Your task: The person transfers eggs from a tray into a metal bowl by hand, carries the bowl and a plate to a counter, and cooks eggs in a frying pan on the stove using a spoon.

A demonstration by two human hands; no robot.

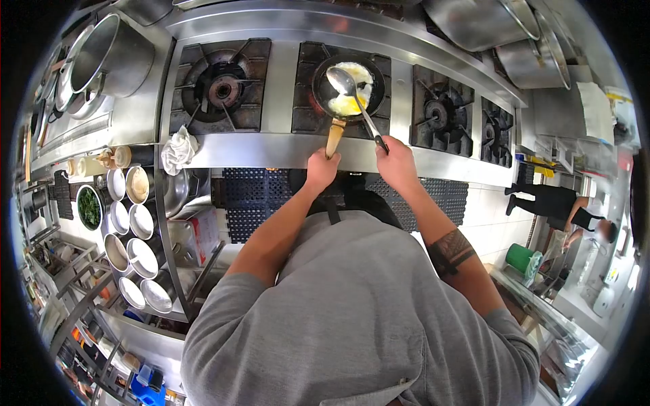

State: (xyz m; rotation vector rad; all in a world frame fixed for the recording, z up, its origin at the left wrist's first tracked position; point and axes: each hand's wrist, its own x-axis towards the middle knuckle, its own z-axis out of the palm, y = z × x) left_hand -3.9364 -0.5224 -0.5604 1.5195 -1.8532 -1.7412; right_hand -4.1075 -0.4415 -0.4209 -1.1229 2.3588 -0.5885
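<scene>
In the head view, the left hand (pixel 321 169) is closed around the tan handle (pixel 334 139) of a frying pan (pixel 384 88) on the stove (pixel 281 88), upper middle of the frame. The right hand (pixel 398 164) grips a spoon (pixel 342 80), its bowl over the egg (pixel 349 105) in the pan. A crumpled cloth (pixel 179 149) lies left.
</scene>
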